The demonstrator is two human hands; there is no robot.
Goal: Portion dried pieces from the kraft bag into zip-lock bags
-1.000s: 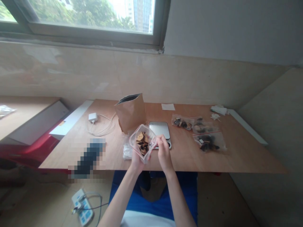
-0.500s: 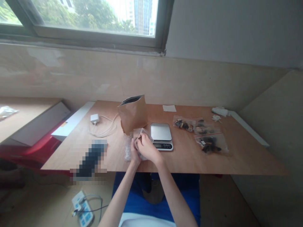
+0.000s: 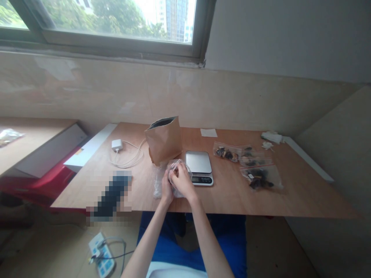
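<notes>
Both my hands hold a small clear plastic bag [image 3: 175, 166] just above the near edge of the wooden table [image 3: 226, 193]. My left hand [image 3: 166, 188] grips it from below and behind. My right hand [image 3: 181, 180] is closed over its front, fingers pinched along the top, hiding the dried pieces inside. A pile of empty clear bags [image 3: 158, 184] lies under my left hand. An open brown paper bag [image 3: 164, 139] stands just behind, and a silver kitchen scale [image 3: 198, 166] sits right of my hands.
Three filled zip bags [image 3: 249, 164] lie to the right of the scale. A white charger with cable [image 3: 121, 151] is at the left, a blurred dark object [image 3: 111, 195] near the left front edge, a paper slip [image 3: 208, 132] at the back. A power strip [image 3: 102, 258] lies on the floor.
A second ago the bag was held up open, its dried pieces showing, my right hand at its rim. Now it is lower and my right hand has closed over its front.
</notes>
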